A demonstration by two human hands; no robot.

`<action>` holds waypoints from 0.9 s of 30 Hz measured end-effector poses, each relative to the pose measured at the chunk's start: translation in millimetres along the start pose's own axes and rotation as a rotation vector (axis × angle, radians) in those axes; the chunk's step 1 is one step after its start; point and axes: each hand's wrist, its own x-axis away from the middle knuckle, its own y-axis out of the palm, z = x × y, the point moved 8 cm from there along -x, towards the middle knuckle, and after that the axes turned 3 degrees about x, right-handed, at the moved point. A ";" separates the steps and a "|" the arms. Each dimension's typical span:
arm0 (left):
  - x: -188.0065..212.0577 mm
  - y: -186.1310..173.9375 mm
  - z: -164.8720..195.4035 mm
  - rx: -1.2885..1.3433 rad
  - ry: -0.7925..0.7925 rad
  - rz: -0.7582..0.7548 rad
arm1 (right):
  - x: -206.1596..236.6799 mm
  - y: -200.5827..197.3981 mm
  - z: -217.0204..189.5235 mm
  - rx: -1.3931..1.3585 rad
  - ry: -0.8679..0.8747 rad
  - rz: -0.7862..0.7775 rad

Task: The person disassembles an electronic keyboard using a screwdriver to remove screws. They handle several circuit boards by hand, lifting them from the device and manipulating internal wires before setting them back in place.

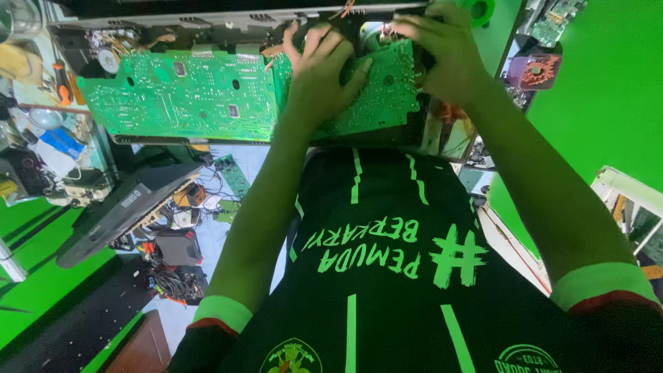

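- Step in hand, as judged: handling of a long green circuit board [186, 93] that sits in a dark, opened device case [207, 21] along the top of the frame. Both hands are on the right end of the board.
- Left hand [319, 72], upper centre: laid flat on the board, fingers spread and pointing toward the top edge of the frame. It presses or steadies; it is not closed around anything.
- Right hand [442, 55], upper right of centre: fingers curled over the far right end of the board. It appears to grip that edge, though the fingertips are hidden, so what exactly they pinch cannot be told.
- Position of the board: it runs from upper left to upper centre-right, solder side facing the camera, its lower edge toward the person's dark shirt [387, 262].
- Next move, as judged: it calls for an even hold at both points and care with the wires [135, 43] at the upper left end of the case, which could snag.
- Containers: the case holds the board, wires and a pale round part; further contents are hidden.
- Lower left: a grey keyboard body [117, 211] lies tilted over loose parts and a coil of cable [166, 283] on the floor; nothing there is clearly boxed.
- Right edge: a purple part [533, 70] lies against a green surface.
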 end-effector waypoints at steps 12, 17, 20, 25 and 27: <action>-2.7 10.4 -16.3 -0.083 0.020 -0.076 | 10.1 11.0 7.3 -0.086 0.157 -0.008; -4.4 10.9 -17.5 -0.110 0.066 -0.032 | 24.1 9.3 8.7 -0.089 0.272 0.034; -3.2 7.7 -17.0 -0.108 0.065 -0.001 | 25.1 4.6 -1.4 0.020 0.191 0.127; -4.2 2.3 -12.5 -0.070 0.092 0.030 | 20.5 0.8 -7.6 0.156 0.114 0.170; -5.4 -0.5 -11.1 -0.061 0.105 0.049 | 17.1 -1.8 -10.5 0.150 0.096 0.200</action>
